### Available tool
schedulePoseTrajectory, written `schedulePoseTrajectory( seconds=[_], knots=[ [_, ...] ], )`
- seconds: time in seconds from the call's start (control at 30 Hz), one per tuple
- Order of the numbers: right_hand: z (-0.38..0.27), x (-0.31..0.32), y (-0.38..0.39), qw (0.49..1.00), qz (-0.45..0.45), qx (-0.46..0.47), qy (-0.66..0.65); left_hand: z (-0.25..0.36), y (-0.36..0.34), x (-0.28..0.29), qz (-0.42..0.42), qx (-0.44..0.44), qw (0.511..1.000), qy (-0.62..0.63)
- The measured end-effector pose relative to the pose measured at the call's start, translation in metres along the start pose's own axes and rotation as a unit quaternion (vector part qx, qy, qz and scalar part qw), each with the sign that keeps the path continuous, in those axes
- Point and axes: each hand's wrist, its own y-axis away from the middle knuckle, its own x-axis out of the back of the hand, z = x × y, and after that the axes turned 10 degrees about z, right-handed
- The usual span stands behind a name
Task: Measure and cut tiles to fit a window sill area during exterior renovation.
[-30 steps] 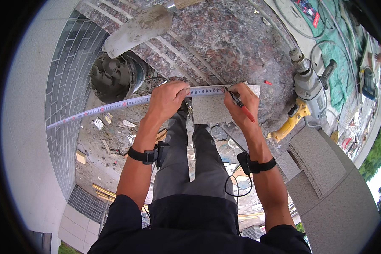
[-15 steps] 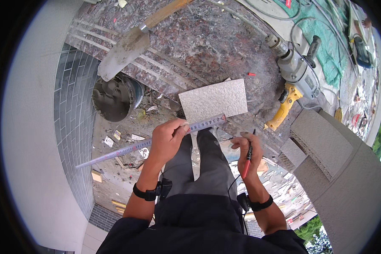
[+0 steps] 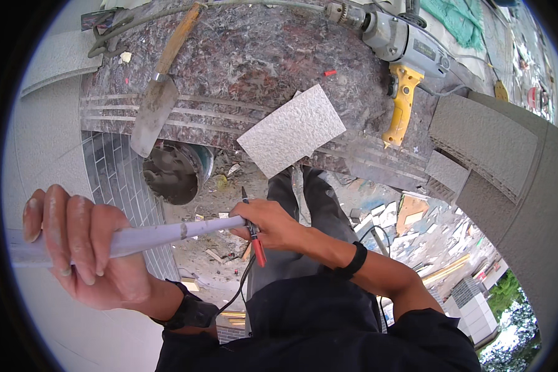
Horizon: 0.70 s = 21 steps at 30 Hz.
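Note:
My left hand (image 3: 96, 248) is raised at the left, fingers curled round a pale tape measure strip (image 3: 167, 234). The strip runs across to my right hand (image 3: 270, 223), which pinches its other end. A red and black marker pen (image 3: 258, 248) is also held in my right hand, its dark tip pointing up and away from me. Beyond my hands, a rough whitish tile (image 3: 294, 131) lies at an angle on the dark reddish stone slab (image 3: 242, 62), near its front edge. Another pale piece shows partly from beneath the tile.
A bucket of wet mortar (image 3: 170, 173) stands below the slab at the left. A wooden-handled trowel (image 3: 158, 102) lies on the slab's left part. At the right rests a grey and yellow corded drill (image 3: 409, 56), and a small red cap (image 3: 330, 73) is near it. Debris litters the ground.
My left hand has swung left and up with the tape. My right hand has moved left and taken hold of the tape, keeping the pen. The tile now appears more tilted.

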Motion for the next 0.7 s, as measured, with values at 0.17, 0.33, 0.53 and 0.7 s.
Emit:
schedulePoseTrajectory(
  seconds=[0.17,0.33,0.53,0.7],
  knots=[
    [-0.035,0.051,0.025,0.988,0.084,0.006,0.126,0.008,-0.021,0.014,0.040,-0.063,0.997,-0.007],
    [-0.005,0.085,0.089,0.939,0.141,0.008,0.314,-0.088,-0.022,0.086,0.202,0.046,0.941,-0.269],
    [0.073,0.090,0.168,0.907,0.242,-0.118,0.324,-0.190,0.028,0.145,0.059,0.028,0.722,-0.689],
    [0.094,0.064,0.171,0.906,0.242,-0.175,0.298,-0.225,0.048,0.155,-0.073,-0.114,0.585,-0.800]
  ],
)
